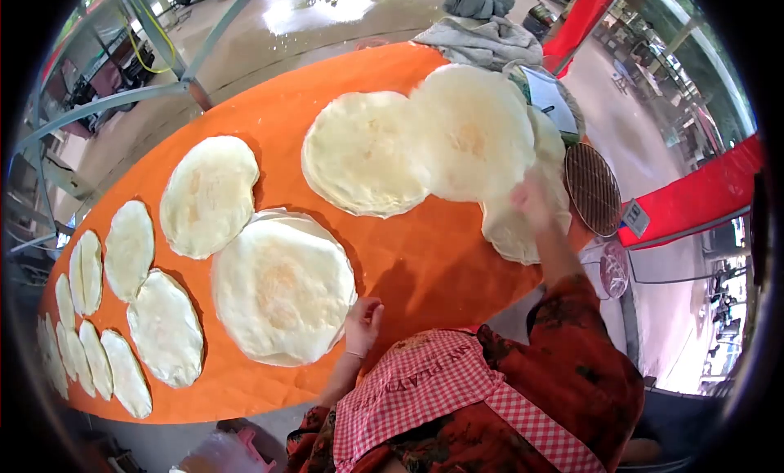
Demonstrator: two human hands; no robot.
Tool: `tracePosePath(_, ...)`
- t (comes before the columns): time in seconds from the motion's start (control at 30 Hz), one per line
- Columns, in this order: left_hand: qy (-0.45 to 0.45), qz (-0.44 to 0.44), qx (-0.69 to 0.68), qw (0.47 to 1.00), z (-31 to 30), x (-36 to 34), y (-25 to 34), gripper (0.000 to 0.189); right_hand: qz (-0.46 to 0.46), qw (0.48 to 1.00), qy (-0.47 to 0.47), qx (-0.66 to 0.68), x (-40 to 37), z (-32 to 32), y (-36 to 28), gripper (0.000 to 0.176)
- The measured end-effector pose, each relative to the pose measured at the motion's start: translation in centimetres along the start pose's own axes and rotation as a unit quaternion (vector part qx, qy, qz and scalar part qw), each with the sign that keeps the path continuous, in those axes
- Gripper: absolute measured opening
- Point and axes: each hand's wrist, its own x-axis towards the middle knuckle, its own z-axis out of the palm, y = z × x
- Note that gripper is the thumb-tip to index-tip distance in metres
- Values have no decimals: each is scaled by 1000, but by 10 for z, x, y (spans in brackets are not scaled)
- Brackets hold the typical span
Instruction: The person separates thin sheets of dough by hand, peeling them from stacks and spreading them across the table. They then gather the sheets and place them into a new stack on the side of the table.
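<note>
My right hand (532,197) is blurred, its fingers at the lower right edge of a large thin flatbread (474,134), which is also smeared by motion. That flatbread overlaps a stack of flatbreads (363,151) on its left and lies over another pile (514,232) at the right. Beside the near stack of flatbreads (282,285), my left hand (363,319) rests at the right edge with its fingers curled. Whether anything is between those fingers is too small to tell.
An orange table (408,253) carries more flatbreads (208,197) on the left. Grey cloths (482,42), a notepad with a pen (549,102) and a round wire rack (593,189) are at the right end. Metal frame bars (106,106) stand behind the table.
</note>
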Motion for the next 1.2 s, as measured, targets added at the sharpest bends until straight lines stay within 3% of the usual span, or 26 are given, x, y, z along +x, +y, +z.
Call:
tracePosePath(0.07,15,167,181,969,15,5,-42,11,122,970,-202,-64,-24,11,76,22)
tracePosePath(0.1,14,179,224,958,22,3,-43,11,141,953,-260,-66,-47,33,100,18)
tracePosePath(0.17,2,212,313,926,27,6,-37,12,101,968,-231,-15,-100,91,102,20)
tracePosePath(0.2,-5,199,308,930,30,6,-33,12,28,968,-248,-1,-86,106,119,22)
tracePosePath(0.27,-8,177,307,935,28,10,-27,13,16,983,-185,11,-77,144,123,16)
tracePosePath(0.37,-15,183,325,928,29,12,-31,15,97,984,-134,71,-71,161,119,17)
tracePosePath(0.57,-29,164,318,933,27,13,-33,12,219,954,-188,77,-73,196,111,13)
tracePosePath(0.77,-31,167,282,944,23,14,-31,14,21,985,-106,-133,-107,196,100,19)
tracePosePath(0.97,-9,169,219,961,17,10,-33,11,74,988,-104,-87,-134,201,119,24)
tracePosePath(1.07,-13,174,203,964,14,7,-36,12,208,969,-133,19,-162,219,154,20)
tracePosePath(1.17,4,194,178,965,10,7,-33,11,99,972,-185,-104,-182,252,158,25)
tracePosePath(1.2,11,204,167,964,9,7,-33,10,-121,945,-189,-236,-188,266,158,27)
